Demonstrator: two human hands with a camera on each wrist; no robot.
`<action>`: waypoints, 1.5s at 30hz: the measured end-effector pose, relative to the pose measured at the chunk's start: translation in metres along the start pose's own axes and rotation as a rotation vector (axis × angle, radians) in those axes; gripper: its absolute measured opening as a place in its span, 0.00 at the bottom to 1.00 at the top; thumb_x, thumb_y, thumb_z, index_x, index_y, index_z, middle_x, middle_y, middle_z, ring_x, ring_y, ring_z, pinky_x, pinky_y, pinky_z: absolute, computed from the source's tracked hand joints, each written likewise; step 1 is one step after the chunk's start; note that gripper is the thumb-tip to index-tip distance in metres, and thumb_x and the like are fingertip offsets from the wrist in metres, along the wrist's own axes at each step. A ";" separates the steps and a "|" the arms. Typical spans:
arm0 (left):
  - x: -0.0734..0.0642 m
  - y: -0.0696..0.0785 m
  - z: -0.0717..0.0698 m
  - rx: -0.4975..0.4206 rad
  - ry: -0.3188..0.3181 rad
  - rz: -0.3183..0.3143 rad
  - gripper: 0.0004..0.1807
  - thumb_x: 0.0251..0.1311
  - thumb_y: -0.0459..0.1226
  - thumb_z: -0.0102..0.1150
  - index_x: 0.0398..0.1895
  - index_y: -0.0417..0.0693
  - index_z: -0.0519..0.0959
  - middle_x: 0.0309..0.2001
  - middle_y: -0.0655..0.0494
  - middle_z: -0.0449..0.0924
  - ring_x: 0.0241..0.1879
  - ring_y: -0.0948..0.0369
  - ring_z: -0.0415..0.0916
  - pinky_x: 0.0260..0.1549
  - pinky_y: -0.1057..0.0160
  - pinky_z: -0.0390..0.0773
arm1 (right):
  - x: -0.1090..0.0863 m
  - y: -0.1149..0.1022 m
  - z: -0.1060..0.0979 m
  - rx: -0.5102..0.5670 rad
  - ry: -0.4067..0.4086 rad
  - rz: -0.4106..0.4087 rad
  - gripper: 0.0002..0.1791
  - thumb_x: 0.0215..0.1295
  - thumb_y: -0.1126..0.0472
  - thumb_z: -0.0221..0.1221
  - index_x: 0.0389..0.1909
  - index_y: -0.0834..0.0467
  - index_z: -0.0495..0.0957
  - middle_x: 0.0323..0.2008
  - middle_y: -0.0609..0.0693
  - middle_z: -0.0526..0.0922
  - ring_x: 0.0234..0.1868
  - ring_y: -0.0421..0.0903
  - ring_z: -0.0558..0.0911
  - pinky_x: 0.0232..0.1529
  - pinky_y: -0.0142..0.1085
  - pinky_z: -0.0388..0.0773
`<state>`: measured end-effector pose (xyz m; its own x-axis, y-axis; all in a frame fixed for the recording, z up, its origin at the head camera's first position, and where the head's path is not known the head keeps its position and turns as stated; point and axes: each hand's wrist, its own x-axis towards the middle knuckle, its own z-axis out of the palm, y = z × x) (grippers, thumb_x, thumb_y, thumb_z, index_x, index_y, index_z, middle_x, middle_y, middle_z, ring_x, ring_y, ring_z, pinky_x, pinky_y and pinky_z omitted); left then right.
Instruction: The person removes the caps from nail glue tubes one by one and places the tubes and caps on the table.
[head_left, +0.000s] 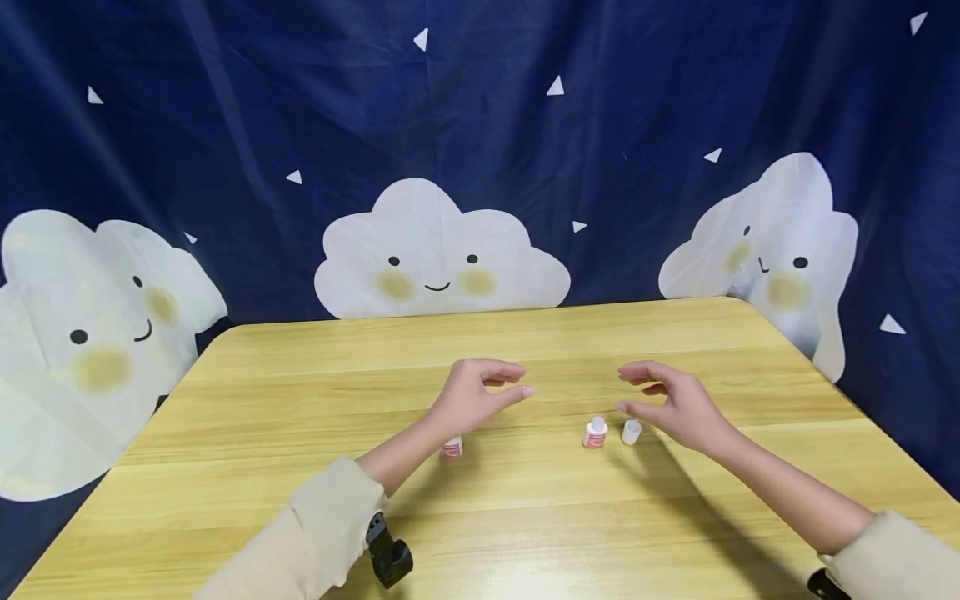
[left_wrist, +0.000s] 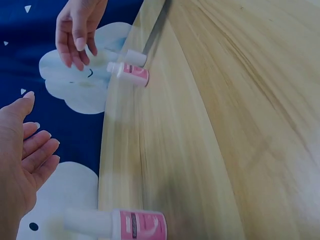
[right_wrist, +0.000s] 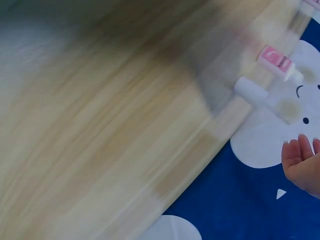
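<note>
My left hand (head_left: 480, 390) hovers above the table with fingers loosely bent and thumb apart, holding nothing. Behind its wrist stands a small bottle (head_left: 452, 448) with a pink label, partly hidden by the forearm; the left wrist view shows this bottle (left_wrist: 142, 225) with a white top. On the right, my right hand (head_left: 675, 406) is also raised, its fingers and thumb spread around bare air. Just below and left of it, a second pink-labelled bottle (head_left: 595, 434) stands upright with its pale neck showing. A loose white cap (head_left: 632, 432) sits beside that bottle, nearest the right hand.
The wooden table (head_left: 300, 400) reaches back to a dark blue curtain (head_left: 480, 100) printed with white clouds and small triangles. A black strap device (head_left: 388, 552) hangs at the left sleeve cuff (head_left: 337, 508).
</note>
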<state>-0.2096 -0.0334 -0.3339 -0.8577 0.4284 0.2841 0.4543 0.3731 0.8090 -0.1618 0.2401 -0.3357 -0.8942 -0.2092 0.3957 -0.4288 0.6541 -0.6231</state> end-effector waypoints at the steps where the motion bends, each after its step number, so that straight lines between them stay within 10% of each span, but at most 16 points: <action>1: -0.001 -0.001 -0.002 -0.005 0.003 0.002 0.17 0.51 0.40 0.68 0.42 0.40 0.83 0.44 0.46 0.84 0.44 0.56 0.82 0.47 0.62 0.80 | 0.001 -0.002 0.001 0.007 0.006 0.002 0.18 0.51 0.68 0.66 0.45 0.66 0.77 0.42 0.60 0.83 0.40 0.20 0.71 0.41 0.28 0.79; 27: -0.042 -0.035 -0.039 0.030 0.041 -0.069 0.19 0.50 0.41 0.68 0.43 0.40 0.82 0.46 0.45 0.83 0.47 0.55 0.80 0.50 0.59 0.79 | 0.020 -0.034 0.048 0.234 -0.044 -0.001 0.17 0.53 0.70 0.65 0.44 0.68 0.77 0.42 0.60 0.83 0.42 0.32 0.77 0.47 0.41 0.80; 36: -0.055 -0.047 -0.045 0.033 0.015 -0.077 0.21 0.50 0.40 0.68 0.43 0.34 0.81 0.45 0.43 0.83 0.45 0.52 0.81 0.48 0.57 0.80 | 0.023 -0.040 0.060 0.289 -0.108 0.094 0.17 0.55 0.66 0.64 0.46 0.66 0.77 0.46 0.60 0.81 0.46 0.57 0.80 0.36 0.36 0.82; 45: -0.069 -0.062 -0.047 0.016 0.009 -0.121 0.19 0.50 0.38 0.68 0.43 0.35 0.81 0.45 0.43 0.83 0.43 0.53 0.81 0.44 0.60 0.81 | 0.027 -0.045 0.077 0.289 -0.082 -0.008 0.16 0.53 0.69 0.64 0.43 0.69 0.78 0.42 0.61 0.83 0.42 0.48 0.81 0.46 0.42 0.80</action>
<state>-0.1894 -0.1245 -0.3797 -0.9087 0.3720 0.1896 0.3510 0.4349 0.8292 -0.1768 0.1493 -0.3491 -0.8932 -0.2793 0.3523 -0.4437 0.4204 -0.7914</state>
